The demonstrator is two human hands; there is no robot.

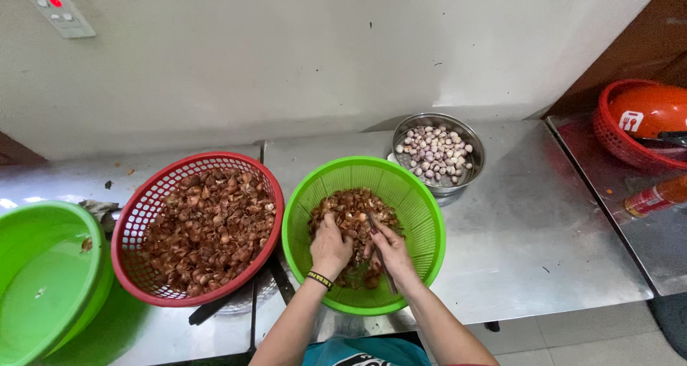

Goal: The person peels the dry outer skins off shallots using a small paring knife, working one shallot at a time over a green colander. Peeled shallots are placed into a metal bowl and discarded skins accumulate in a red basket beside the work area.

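Both my hands reach into a bright green plastic basket (422, 216) holding a heap of brown shallot skins and bulbs (351, 208). My left hand (329, 248), a dark band on its wrist, rests fingers down in the heap. My right hand (390, 250) holds a small knife (379, 255) whose blade points up into the pile. Whether the left hand grips a bulb I cannot tell.
A red basket (147, 208) full of brown shallots sits to the left. A green basin (43, 280) stands at the far left. A steel bowl (472, 151) of peeled pale bulbs sits behind. An orange lidded basket (630, 126) and a bottle (655, 198) are at the right.
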